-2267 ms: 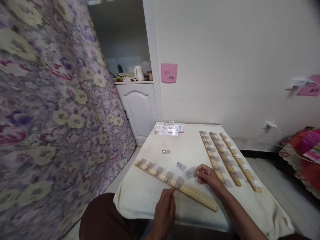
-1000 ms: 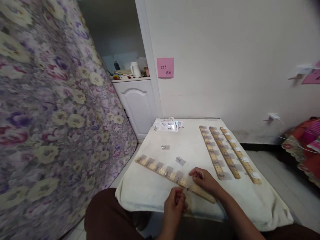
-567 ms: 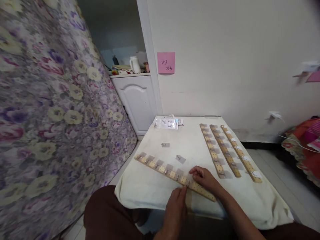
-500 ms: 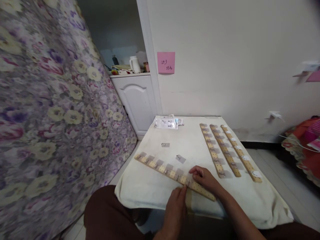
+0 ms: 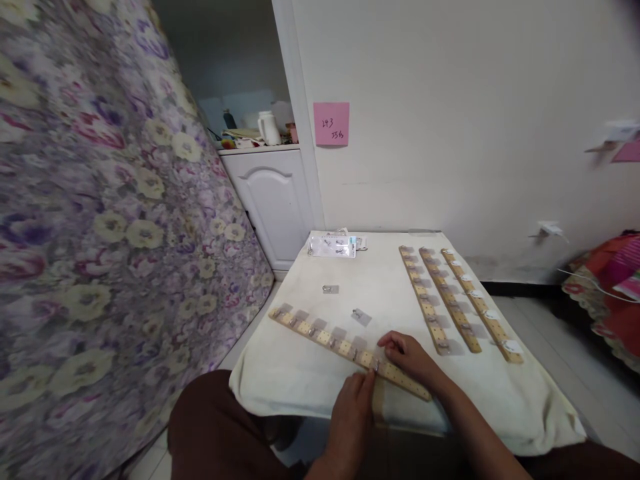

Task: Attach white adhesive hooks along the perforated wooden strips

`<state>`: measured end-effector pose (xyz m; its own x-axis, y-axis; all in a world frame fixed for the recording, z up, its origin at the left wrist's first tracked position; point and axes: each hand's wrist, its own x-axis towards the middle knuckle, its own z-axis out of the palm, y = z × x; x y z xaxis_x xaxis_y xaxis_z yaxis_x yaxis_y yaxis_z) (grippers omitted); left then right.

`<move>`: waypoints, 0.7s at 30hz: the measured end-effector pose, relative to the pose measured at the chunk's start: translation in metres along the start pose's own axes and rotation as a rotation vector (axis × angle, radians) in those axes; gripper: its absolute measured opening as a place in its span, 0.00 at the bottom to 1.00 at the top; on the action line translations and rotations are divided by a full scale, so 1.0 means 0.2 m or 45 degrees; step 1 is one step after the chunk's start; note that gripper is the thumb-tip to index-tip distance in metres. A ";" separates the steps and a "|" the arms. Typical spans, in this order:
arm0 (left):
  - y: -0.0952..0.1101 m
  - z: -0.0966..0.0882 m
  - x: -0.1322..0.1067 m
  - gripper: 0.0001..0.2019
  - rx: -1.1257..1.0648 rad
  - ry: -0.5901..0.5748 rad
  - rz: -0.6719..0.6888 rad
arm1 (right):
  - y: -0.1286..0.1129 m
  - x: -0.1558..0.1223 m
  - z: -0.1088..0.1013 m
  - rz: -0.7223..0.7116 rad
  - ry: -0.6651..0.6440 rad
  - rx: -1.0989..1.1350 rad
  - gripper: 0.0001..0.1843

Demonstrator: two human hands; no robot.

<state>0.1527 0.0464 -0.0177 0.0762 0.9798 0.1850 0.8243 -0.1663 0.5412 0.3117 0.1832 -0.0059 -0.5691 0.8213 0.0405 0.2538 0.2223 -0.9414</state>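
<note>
A pale wooden strip with holes lies slantwise across the near part of the table. Along it sit several small metal hooks with clear plastic tabs. My left hand is at the strip's near edge, its fingertips pressed together against a metal hook. Over the far side of the same strip, my right hand has its fingers curled at that hook's clear tab, which they partly hide. Two loose hooks with tabs, one farther back and one nearer, rest on the cloth beyond the strip.
Three more wooden strips stand in a row at the right: left, middle and right, the last with white tabs. Clear packaging lies at the table's far left. A flowered curtain hangs at the left; a wall rises behind.
My left fingertips have shifted slightly up and right along the hook, which shows a little more clearly. My right hand and the strip stay in place.
</note>
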 end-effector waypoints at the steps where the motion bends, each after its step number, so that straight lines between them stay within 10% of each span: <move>1: 0.00 0.00 0.00 0.28 0.007 0.009 0.005 | 0.00 0.00 0.00 0.001 0.003 -0.012 0.09; 21: -0.02 0.03 0.01 0.26 0.122 0.031 0.048 | -0.01 0.00 0.04 0.109 0.063 0.013 0.12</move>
<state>0.1521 0.0487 -0.0240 0.0951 0.9699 0.2242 0.8713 -0.1901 0.4525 0.3046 0.1782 -0.0060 -0.5061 0.8622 -0.0236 0.2917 0.1453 -0.9454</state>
